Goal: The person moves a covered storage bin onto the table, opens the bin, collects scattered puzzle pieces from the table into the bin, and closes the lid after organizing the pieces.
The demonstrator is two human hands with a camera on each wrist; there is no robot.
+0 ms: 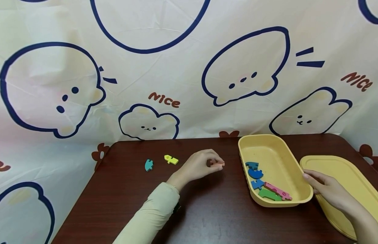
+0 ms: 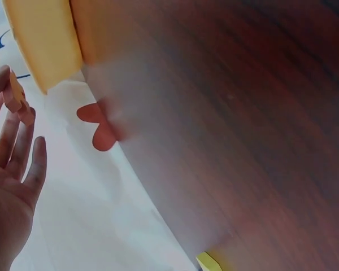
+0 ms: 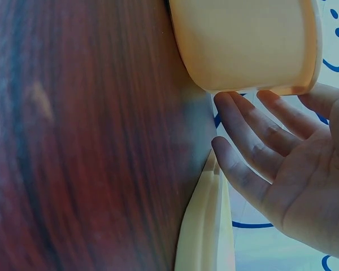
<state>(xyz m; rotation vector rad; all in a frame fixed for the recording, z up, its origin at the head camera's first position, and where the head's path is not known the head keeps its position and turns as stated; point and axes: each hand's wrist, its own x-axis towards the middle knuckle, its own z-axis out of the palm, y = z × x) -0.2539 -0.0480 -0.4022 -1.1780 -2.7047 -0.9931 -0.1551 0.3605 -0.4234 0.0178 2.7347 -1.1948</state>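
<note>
My left hand is over the table, left of a yellow plastic box. Between its thumb and fingertips it pinches a small orange puzzle piece; the fingers hide part of it in the head view. My right hand grips the box at its near right side, thumb on the rim and fingertips against the outer wall. Inside the box, along its left and near side, lie a teal piece, blue pieces, a pink piece and a green piece.
A teal puzzle piece and a yellow puzzle piece lie on the dark wooden table, left of my left hand. A flat yellow lid rests right of the box, partly under my right forearm. Printed cloth hangs behind the table.
</note>
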